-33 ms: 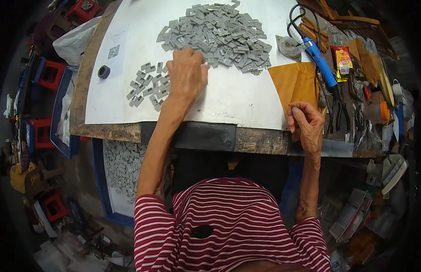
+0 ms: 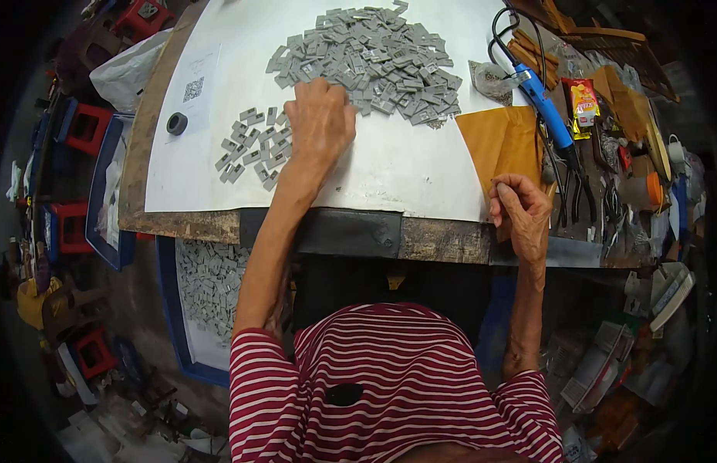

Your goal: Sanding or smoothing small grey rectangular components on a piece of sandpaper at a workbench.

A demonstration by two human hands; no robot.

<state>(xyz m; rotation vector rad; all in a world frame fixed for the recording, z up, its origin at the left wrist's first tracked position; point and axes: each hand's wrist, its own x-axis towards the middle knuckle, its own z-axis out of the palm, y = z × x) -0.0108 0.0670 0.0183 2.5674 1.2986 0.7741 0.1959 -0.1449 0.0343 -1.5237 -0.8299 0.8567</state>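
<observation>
My left hand lies palm down on a large white sheet, with its fingertips at the near edge of a big heap of small grey flat pieces. Just left of that hand, a smaller group of the same grey pieces is spread out in rough rows. My right hand rests at the table's front edge with its fingers curled together, next to a brown paper envelope. Nothing shows clearly between those fingers.
A blue-handled tool with a black cord, pliers and small packets lie at the right. A black ring sits on the sheet's left. Below the table, a blue tray holds more grey pieces. Red stools stand at the left.
</observation>
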